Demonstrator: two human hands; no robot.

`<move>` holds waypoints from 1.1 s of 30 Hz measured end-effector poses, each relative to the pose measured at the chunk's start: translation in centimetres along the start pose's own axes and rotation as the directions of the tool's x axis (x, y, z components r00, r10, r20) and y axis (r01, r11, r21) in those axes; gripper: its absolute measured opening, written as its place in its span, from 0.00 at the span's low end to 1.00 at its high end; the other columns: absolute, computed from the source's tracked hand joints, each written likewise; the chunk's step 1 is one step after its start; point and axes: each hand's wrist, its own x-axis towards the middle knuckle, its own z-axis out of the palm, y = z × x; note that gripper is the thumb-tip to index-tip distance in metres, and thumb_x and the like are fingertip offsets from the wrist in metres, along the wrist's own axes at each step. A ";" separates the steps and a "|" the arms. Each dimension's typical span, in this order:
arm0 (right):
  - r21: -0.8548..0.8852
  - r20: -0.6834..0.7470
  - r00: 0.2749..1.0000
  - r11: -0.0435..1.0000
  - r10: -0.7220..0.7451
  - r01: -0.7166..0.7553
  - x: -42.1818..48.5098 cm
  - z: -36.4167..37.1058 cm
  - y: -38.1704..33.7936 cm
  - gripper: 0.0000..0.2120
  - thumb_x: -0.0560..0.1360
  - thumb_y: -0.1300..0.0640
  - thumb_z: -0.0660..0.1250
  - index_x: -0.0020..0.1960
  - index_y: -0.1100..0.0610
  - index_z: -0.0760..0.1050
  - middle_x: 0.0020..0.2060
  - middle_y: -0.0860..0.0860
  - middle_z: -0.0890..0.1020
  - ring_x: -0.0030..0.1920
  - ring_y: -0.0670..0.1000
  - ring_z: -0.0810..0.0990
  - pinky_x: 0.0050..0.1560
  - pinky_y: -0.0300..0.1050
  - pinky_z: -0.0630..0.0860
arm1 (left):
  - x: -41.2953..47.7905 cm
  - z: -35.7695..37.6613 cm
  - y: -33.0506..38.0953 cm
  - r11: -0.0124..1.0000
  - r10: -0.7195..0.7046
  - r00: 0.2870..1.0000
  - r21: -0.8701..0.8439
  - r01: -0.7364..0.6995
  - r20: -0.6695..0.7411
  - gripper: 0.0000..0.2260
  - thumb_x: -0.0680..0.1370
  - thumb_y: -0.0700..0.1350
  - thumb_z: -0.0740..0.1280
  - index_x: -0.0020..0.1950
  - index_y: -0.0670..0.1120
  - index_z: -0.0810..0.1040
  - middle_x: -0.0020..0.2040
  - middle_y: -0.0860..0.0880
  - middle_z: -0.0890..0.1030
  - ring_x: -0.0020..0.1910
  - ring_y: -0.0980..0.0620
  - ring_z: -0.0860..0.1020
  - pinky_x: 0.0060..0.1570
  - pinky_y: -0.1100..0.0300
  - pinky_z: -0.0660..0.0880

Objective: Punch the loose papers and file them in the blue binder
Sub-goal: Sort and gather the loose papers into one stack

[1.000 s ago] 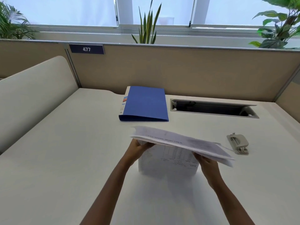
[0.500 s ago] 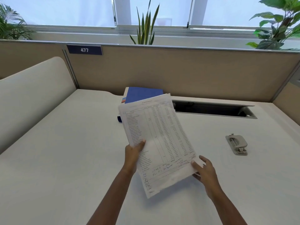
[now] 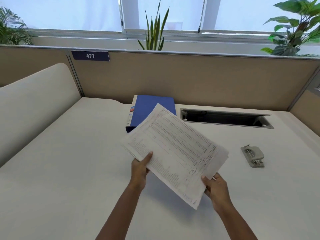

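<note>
A stack of printed papers (image 3: 174, 148) is held above the white desk (image 3: 69, 161), turned at a slant with its printed side up. My left hand (image 3: 140, 168) grips its left edge, thumb on top. My right hand (image 3: 215, 187) pinches the lower right edge. The sheets are slightly fanned at the right. Behind the stack, the closed blue binder (image 3: 149, 106) lies flat near the partition, its near part hidden by the papers. A grey hole punch (image 3: 253, 156) sits on the desk to the right of the papers, apart from both hands.
An open cable slot (image 3: 225, 118) is cut into the desk behind the punch. A beige partition (image 3: 190, 78) with a "477" tag (image 3: 90, 56) closes the back, and a curved cream divider (image 3: 31, 101) stands at the left. Plants line the window sill.
The stack rose from the desk, was tilted up with its face to me, and has now been rotated clockwise and lowered flatter. My right hand moved to its lower right edge.
</note>
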 end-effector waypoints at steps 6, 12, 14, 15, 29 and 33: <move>-0.157 -0.045 0.992 0.981 -0.120 0.111 0.6 -2.6 -2.0 0.11 0.75 0.71 0.61 0.54 0.60 0.74 0.45 0.56 0.80 0.43 0.57 0.79 0.39 0.48 0.77 | 2.3 -4.4 4.6 0.990 -0.003 0.993 0.141 -0.013 0.117 0.14 0.79 0.53 0.57 0.49 0.50 0.82 0.37 0.53 0.85 0.35 0.56 0.81 0.31 0.65 0.73; -0.167 -0.038 0.969 0.958 -0.243 0.234 1.2 -1.9 -2.3 0.12 0.75 0.72 0.61 0.54 0.59 0.74 0.43 0.53 0.81 0.43 0.55 0.79 0.37 0.41 0.82 | 3.5 -4.5 5.5 0.862 -0.002 0.974 0.493 -0.113 0.226 0.05 0.75 0.42 0.68 0.45 0.49 0.83 0.41 0.53 0.85 0.40 0.48 0.82 0.34 0.64 0.78; -0.144 -0.040 0.955 0.948 -0.293 0.285 1.4 -1.4 -2.6 0.11 0.75 0.71 0.61 0.53 0.59 0.75 0.42 0.51 0.81 0.43 0.51 0.79 0.34 0.32 0.81 | 3.8 -4.6 5.9 0.869 0.001 0.961 0.476 -0.138 0.277 0.03 0.72 0.42 0.71 0.43 0.48 0.83 0.39 0.54 0.86 0.40 0.49 0.81 0.35 0.63 0.79; -0.136 -0.038 0.949 0.943 -0.312 0.305 1.6 -1.3 -2.8 0.11 0.75 0.71 0.62 0.53 0.59 0.75 0.42 0.50 0.81 0.44 0.50 0.79 0.35 0.31 0.80 | 3.8 -4.6 6.0 0.864 0.000 0.955 0.481 -0.150 0.298 0.04 0.69 0.44 0.71 0.43 0.48 0.83 0.39 0.53 0.86 0.41 0.48 0.81 0.37 0.62 0.79; -0.395 0.086 0.964 0.879 -0.253 0.266 1.7 -1.7 -0.9 0.13 0.77 0.66 0.61 0.61 0.60 0.72 0.52 0.53 0.78 0.51 0.53 0.76 0.40 0.34 0.72 | 2.9 -4.7 2.6 0.896 -0.002 0.945 0.420 -0.143 0.326 0.13 0.68 0.44 0.70 0.49 0.58 0.75 0.49 0.53 0.80 0.49 0.56 0.78 0.40 0.62 0.77; -0.426 0.007 0.966 0.873 -0.259 0.237 2.0 -1.8 -0.6 0.13 0.77 0.65 0.62 0.61 0.63 0.73 0.53 0.57 0.80 0.52 0.56 0.77 0.49 0.43 0.75 | 3.1 -4.4 2.2 0.903 0.021 0.966 0.410 -0.128 0.256 0.06 0.73 0.41 0.70 0.47 0.51 0.79 0.43 0.53 0.84 0.38 0.55 0.84 0.33 0.63 0.80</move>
